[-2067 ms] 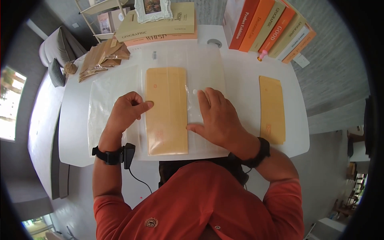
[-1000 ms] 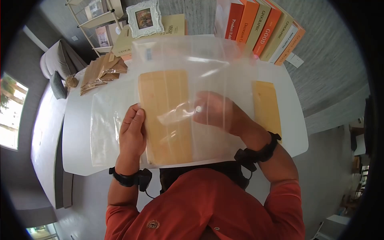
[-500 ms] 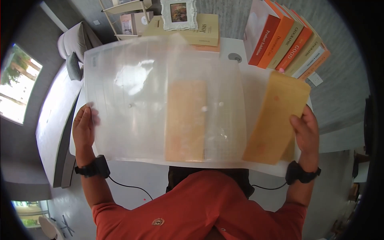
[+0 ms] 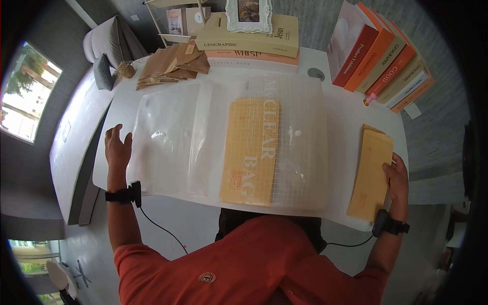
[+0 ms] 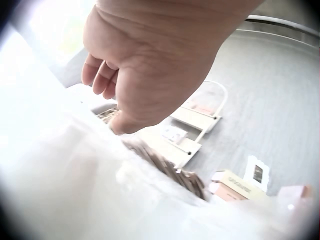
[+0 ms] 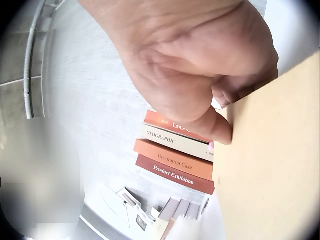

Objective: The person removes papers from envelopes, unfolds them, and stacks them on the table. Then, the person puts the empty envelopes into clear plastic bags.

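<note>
A flat tan paper envelope [image 4: 370,175] with a faint red stamp is at the right of the frame, tilted, pinched along its right side by the right hand [image 4: 398,177]; the right wrist view shows the thumb against its face and the other fingers bent toward the back. Another tan edge shows behind its top. Left of it lies a wide translucent plastic bag [image 4: 309,162], printed "MyCLEAR BAG" in white, with a round white button. A second tan paper envelope [image 4: 241,152] with a red stamp shows through this plastic at the centre; whether it sits inside or underneath, I cannot tell. At left of centre is another translucent plastic bag [image 4: 168,119], glossy, also bearing a round button. The left hand [image 4: 118,148] is over that bag's left edge with its fingers spread apart, holding nothing. All this is on a white table [image 4: 341,127], whose bare surface shows as a narrow strip between the two bags and a wider one between the printed bag and the pinched envelope. The printed bag's lower edge comes close to the table's front edge, and the right hand is at its right edge. Brown paper pouches [image 4: 170,67] fan out at upper left, stacked books [image 4: 247,47] stand at upper centre, and leaning upright books [image 4: 378,58] crowd the upper right.
</note>
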Available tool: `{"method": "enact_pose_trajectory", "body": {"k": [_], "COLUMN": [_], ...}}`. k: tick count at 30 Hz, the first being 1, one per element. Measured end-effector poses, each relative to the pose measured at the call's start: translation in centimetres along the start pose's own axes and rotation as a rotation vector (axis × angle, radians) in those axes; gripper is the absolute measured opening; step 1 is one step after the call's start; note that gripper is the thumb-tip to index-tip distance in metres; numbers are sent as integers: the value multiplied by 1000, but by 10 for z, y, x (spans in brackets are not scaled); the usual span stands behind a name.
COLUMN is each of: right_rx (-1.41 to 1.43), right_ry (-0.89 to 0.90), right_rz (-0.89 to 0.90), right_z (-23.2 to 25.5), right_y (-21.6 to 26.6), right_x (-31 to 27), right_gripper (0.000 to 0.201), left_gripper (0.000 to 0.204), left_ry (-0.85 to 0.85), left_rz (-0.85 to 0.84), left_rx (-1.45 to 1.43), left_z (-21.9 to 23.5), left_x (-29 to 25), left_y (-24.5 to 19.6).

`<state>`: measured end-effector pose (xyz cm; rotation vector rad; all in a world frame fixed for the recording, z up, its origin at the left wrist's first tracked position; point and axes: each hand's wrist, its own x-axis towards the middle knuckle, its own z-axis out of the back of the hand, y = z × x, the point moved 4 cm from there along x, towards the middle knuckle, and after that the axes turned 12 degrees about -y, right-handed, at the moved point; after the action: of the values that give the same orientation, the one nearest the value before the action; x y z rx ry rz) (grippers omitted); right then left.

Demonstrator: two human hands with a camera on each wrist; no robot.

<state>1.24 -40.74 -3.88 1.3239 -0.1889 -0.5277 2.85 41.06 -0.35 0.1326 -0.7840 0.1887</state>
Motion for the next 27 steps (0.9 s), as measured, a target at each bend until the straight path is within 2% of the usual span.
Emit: {"method": "enact_pose_trajectory", "body": {"k": [2,4,6,8,9,10,12,14,16,20,22,25,27], "right_rx": [-119,-205,-251,-234,-230,-245,-324,-400,-420,-499,-570,-991,-848], "right_ry": [-37,-39,-41,-4,2,-21,-72,-107,-134,-163,-186,-442,-393], "right_rz": [14,48,85,96,99,88,110,160,179,169,145,529,523], "right_z": [-6,-15,-19,-21,-18,-20,-23,-22,-21,-18,-16,-9,-10], "right_y": [4,10,8,1,-1,4,11,11,14,17,18,13,31], "right_x": [-5,-6,-10,-7,-6,-10,-14,-16,-22,-24,-24,-28,-43], "right_gripper": [48,48,48,49,49,48,46,46,47,50,51,49,48], "left_gripper": [34,30,29,33,33,33,32,29,25,24,41,56,66], "left_ry": [60,127,377,599,608,611,441,295,300,517,539,592,675], "left_rz": [134,88,-271,-441,-444,-363,-186,-173,-98,70,121,148,193], "left_rx": [-430,-728,-1154,-1284,-1112,-955,-739,-590,-575,-858,-829,-792,-727], "left_z": [70,131,176,182,175,159,125,102,95,96,89,69,60], "left_x": [17,8,-7,-12,-11,-12,-16,-20,-23,-30,-32,-31,-29], "left_y": [-82,-139,-182,-225,-232,-229,-210,-189,-185,-223,-246,-268,-276]}}
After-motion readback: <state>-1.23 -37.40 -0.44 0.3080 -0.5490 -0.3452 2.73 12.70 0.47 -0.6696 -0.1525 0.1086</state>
